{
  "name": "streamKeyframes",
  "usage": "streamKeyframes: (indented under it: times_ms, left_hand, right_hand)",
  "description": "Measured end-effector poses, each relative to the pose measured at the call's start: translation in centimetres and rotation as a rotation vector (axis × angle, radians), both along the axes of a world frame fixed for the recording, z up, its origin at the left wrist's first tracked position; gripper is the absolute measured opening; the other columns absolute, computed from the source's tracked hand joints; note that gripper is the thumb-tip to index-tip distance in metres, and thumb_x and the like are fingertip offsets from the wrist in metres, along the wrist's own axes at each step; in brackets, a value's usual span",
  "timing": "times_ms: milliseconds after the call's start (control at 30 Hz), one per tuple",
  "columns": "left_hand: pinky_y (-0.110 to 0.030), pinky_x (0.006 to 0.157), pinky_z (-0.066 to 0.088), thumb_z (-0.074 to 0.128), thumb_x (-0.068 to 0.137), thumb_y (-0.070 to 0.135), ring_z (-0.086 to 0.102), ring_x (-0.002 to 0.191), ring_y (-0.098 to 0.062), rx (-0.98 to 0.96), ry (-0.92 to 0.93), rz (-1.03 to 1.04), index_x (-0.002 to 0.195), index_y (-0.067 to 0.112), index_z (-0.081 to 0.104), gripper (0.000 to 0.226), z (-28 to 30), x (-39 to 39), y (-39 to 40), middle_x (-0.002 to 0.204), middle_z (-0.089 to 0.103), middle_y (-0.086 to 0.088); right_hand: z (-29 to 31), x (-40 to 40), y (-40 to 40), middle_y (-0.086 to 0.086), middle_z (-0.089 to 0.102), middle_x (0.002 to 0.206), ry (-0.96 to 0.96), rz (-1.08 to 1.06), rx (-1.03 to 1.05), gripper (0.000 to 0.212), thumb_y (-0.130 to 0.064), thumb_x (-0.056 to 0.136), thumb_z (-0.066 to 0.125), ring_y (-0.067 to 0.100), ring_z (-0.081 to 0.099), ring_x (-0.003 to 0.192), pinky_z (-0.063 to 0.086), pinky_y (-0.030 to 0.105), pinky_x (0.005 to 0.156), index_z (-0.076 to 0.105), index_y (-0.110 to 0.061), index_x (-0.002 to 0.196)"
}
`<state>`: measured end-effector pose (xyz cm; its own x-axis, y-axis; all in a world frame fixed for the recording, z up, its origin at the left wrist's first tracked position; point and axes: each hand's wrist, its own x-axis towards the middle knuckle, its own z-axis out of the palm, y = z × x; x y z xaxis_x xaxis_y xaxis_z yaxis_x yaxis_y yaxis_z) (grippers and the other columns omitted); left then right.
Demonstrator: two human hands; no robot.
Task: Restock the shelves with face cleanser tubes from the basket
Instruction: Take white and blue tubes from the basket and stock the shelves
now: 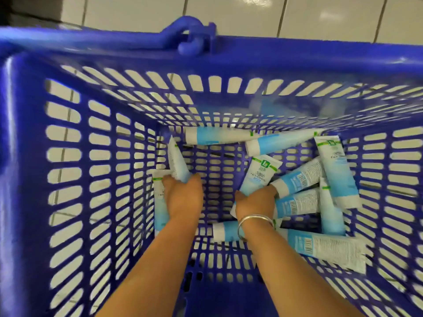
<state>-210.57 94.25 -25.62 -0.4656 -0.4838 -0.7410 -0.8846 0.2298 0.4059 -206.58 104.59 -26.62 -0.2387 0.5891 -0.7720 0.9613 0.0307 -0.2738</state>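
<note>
Left hand [183,197] gripping tube [177,163], right hand [256,200] seemingly gripping another [259,172], blue basket [29,156]

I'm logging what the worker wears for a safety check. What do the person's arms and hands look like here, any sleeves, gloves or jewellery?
Both forearms are bare as far as the picture shows, with no sleeves in view. The left hand and right hand wear no gloves. A plain silver-coloured metal bangle circles the right wrist. No rings, watch or markings can be seen; the fingers are mostly hidden.

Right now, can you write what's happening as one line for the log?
stage: picking | left hand: grips tube | right hand: grips tube | basket: more tubes loose inside | shelf: not in view
</note>
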Motion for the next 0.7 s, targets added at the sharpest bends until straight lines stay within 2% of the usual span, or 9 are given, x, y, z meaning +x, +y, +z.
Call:
streamKeyframes:
  times_ms: [167, 267, 367, 433, 533, 567, 633, 667, 700]
  left_hand:
    - [-0.026, 0.046, 0.047, 0.057, 0.083, 0.011, 0.057, 0.049, -0.018, 0.309, -0.132, 0.223, 0.101, 0.013, 0.051, 0.019, 3.7, 0.3, -1.4, 0.069, 0.056, -0.006]
    - [-0.025, 0.044, 0.046, 0.061, 0.084, 0.013, 0.056, 0.048, -0.016, 0.427, -0.115, 0.223, 0.110, 0.012, 0.051, 0.028, 7.3, 1.1, -1.7, 0.070, 0.058, -0.006]
    - [-0.022, 0.040, 0.045, 0.058, 0.087, 0.010, 0.056, 0.043, -0.012, 0.525, -0.070, 0.247, 0.107, 0.009, 0.052, 0.021, 12.2, 1.9, -2.0, 0.068, 0.060, -0.007]
    - [-0.021, 0.040, 0.046, 0.056, 0.089, 0.010, 0.057, 0.043, -0.011, 0.577, -0.055, 0.256, 0.102, 0.009, 0.055, 0.013, 16.4, 2.3, -2.3, 0.070, 0.062, -0.008]
    - [-0.017, 0.037, 0.043, 0.056, 0.089, 0.016, 0.057, 0.042, -0.006, 0.572, -0.029, 0.214, 0.094, 0.016, 0.061, 0.007, 23.1, 2.7, -3.5, 0.058, 0.065, 0.003]
    - [-0.016, 0.037, 0.042, 0.056, 0.089, 0.018, 0.058, 0.043, -0.004, 0.580, -0.027, 0.173, 0.100, 0.015, 0.062, 0.013, 25.4, 2.9, -4.1, 0.063, 0.068, 0.004]
    - [-0.010, 0.041, 0.042, 0.056, 0.090, 0.017, 0.059, 0.049, 0.006, 0.606, -0.009, 0.035, 0.125, 0.010, 0.054, 0.036, 30.5, 3.1, -5.2, 0.098, 0.070, 0.001]
    - [-0.009, 0.044, 0.044, 0.057, 0.088, 0.016, 0.060, 0.053, 0.008, 0.626, 0.029, -0.016, 0.130, 0.009, 0.051, 0.043, 33.3, 3.1, -5.8, 0.107, 0.067, 0.000]
    - [-0.013, 0.046, 0.047, 0.061, 0.083, 0.017, 0.063, 0.055, 0.004, 0.656, 0.059, -0.027, 0.127, 0.008, 0.054, 0.045, 36.3, 3.0, -6.3, 0.102, 0.070, -0.001]
  right_hand:
    - [2.7, 0.1, 0.9, 0.019, 0.056, 0.119, 0.071, -0.107, -0.113, 0.049, -0.005, 0.081, 0.065, 0.025, 0.057, 0.092, 0.042, 0.026, 0.072, 0.040, 0.001, 0.123]
    - [5.8, 0.4, 1.7, 0.016, 0.057, 0.115, 0.048, -0.179, -0.247, 0.047, -0.008, 0.084, 0.063, 0.026, 0.056, 0.090, 0.045, 0.030, 0.072, 0.043, 0.001, 0.125]
    - [10.2, 1.2, 2.7, 0.015, 0.058, 0.086, 0.063, -0.177, -0.302, 0.028, -0.009, 0.085, 0.060, 0.024, 0.052, 0.067, 0.045, 0.021, 0.048, 0.047, 0.002, 0.108]
    - [14.2, 1.4, 2.9, 0.014, 0.058, 0.080, 0.069, -0.199, -0.341, 0.029, -0.010, 0.085, 0.061, 0.022, 0.055, 0.057, 0.045, 0.020, 0.042, 0.046, 0.000, 0.108]
    - [21.5, 0.9, 2.9, 0.013, 0.057, 0.075, 0.154, -0.138, -0.404, 0.033, -0.014, 0.086, 0.063, 0.020, 0.056, 0.054, 0.047, 0.027, 0.048, 0.052, 0.005, 0.111]
    - [24.1, 0.8, 2.7, 0.013, 0.058, 0.079, 0.191, -0.069, -0.413, 0.034, -0.017, 0.087, 0.061, 0.021, 0.055, 0.062, 0.047, 0.030, 0.057, 0.054, 0.005, 0.112]
    - [29.7, 0.5, 2.1, 0.009, 0.062, 0.086, 0.264, 0.030, -0.387, 0.029, -0.023, 0.088, 0.059, 0.020, 0.056, 0.075, 0.046, 0.031, 0.072, 0.060, -0.001, 0.108]
    - [32.5, 0.2, 1.8, 0.006, 0.063, 0.088, 0.301, 0.052, -0.360, 0.022, -0.025, 0.089, 0.059, 0.016, 0.057, 0.076, 0.046, 0.025, 0.073, 0.061, -0.008, 0.103]
    - [35.2, -0.1, 1.5, 0.003, 0.064, 0.087, 0.341, 0.069, -0.335, 0.016, -0.026, 0.088, 0.059, 0.013, 0.058, 0.076, 0.047, 0.020, 0.070, 0.061, -0.014, 0.099]
